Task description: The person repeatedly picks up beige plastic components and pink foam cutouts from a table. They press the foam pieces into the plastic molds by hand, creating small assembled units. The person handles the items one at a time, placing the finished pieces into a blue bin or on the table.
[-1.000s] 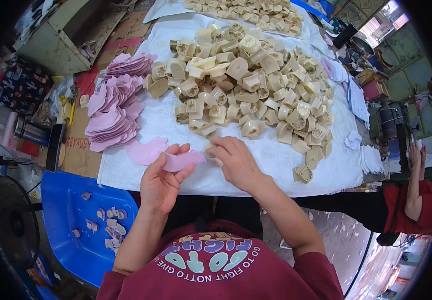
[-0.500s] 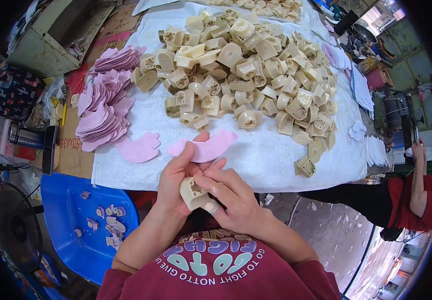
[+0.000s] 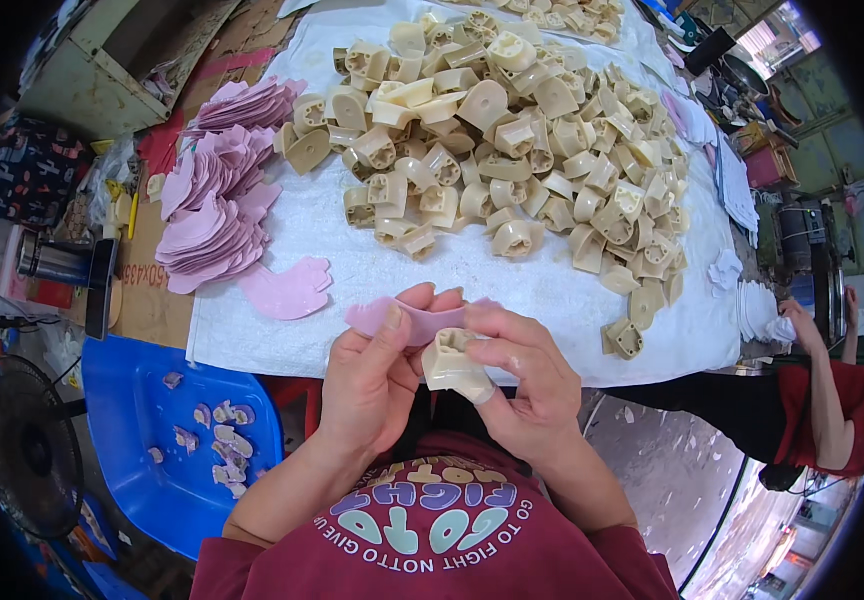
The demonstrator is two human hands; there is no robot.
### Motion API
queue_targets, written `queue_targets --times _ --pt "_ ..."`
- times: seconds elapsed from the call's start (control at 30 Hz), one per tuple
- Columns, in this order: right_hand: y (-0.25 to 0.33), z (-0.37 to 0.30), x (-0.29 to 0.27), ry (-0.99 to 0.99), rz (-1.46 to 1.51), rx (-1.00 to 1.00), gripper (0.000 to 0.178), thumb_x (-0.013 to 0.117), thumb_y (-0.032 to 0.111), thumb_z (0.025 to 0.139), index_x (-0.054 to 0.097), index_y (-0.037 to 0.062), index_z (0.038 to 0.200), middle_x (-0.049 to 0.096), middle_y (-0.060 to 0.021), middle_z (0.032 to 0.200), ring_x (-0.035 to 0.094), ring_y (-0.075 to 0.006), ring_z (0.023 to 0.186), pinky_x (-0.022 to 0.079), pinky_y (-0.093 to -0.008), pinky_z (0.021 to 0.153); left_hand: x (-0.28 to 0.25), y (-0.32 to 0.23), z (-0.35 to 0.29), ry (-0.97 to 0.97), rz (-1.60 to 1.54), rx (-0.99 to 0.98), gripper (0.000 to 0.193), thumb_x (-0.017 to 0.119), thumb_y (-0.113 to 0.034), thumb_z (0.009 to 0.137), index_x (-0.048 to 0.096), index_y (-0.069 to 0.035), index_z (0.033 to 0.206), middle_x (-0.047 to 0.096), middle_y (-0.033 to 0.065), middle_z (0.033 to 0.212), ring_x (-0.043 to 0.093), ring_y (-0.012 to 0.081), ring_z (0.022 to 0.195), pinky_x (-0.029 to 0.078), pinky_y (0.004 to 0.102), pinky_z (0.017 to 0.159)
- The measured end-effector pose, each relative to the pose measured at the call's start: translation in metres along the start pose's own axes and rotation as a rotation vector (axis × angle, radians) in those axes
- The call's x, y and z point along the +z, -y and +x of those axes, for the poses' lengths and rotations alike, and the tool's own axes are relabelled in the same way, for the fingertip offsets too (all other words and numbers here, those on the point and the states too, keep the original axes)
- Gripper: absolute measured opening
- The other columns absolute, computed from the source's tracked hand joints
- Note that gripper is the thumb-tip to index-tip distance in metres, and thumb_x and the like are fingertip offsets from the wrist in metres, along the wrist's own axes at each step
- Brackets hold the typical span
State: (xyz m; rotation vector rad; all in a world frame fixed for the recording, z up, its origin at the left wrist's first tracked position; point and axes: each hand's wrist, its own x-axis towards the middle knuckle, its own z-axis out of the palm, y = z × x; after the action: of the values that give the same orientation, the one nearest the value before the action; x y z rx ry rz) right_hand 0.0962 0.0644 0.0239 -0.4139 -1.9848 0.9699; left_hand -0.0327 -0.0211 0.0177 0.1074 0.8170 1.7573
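Observation:
My left hand (image 3: 370,385) is closed, its thumb and fingers pinching a curved pink cut piece (image 3: 428,326) near the table's front edge. In my right hand (image 3: 537,380) rests a cream plastic shoe heel (image 3: 444,368), its hollow, ribbed side turned up. The right fingertips also touch the pink piece's right end, so it stretches between both hands just beyond the heel. Another pink cut piece (image 3: 287,288) lies flat on the white sheet (image 3: 352,265), left of my hands. A large heap of cream heels (image 3: 512,140) covers the sheet's middle and right.
Stacked pink pieces (image 3: 214,240) lie at the left. A blue tub (image 3: 132,470) below them holds several pink-and-cream heels (image 3: 232,450). A fan (image 3: 27,450) stands at the far left. At the right, a co-worker in red (image 3: 842,410) reaches toward white pieces (image 3: 757,312).
The heel has moved right and up in my right hand, away from my left palm. My right fingers have come onto the pink piece's right end, and the piece has tilted and curled.

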Motion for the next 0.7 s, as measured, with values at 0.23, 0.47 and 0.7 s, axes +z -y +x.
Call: queue_targets --times 0.23,0.47,0.7 --pt "0.003 -0.001 -0.005 0.004 -0.064 -0.049 0.034 0.074 -0.004 0.067 0.062 0.002 0.099 0.065 -0.0134 0.102 0.064 -0.0313 0.096 0.053 -0.0369 0.082 0.005 0.005 -0.007 0.139 0.052 0.049 0.039 0.047 -0.02 0.1 0.047 0.005 0.129 0.056 0.0212 0.127 0.054 0.027 0.119 0.045 0.0381 0.1" --pt "0.001 -0.001 -0.005 0.018 -0.091 -0.066 0.036 0.075 -0.004 0.067 0.061 0.0022 0.099 0.065 -0.0125 0.103 0.064 -0.0304 0.095 0.053 -0.0366 0.081 0.006 0.005 -0.009 0.135 0.045 0.054 0.039 0.047 -0.021 0.1 0.048 0.004 0.13 0.055 0.0213 0.128 0.053 0.0262 0.12 0.044 0.0372 0.1" --pt "-0.004 0.006 -0.011 0.074 -0.307 -0.16 0.035 0.073 0.001 0.064 0.061 0.005 0.096 0.063 -0.0083 0.096 0.061 -0.0268 0.087 0.048 -0.0379 0.075 0.005 0.001 -0.004 0.048 0.295 0.102 0.031 0.054 -0.018 0.096 0.059 0.005 0.116 0.061 0.0213 0.119 0.059 0.0265 0.111 0.048 0.039 0.096"
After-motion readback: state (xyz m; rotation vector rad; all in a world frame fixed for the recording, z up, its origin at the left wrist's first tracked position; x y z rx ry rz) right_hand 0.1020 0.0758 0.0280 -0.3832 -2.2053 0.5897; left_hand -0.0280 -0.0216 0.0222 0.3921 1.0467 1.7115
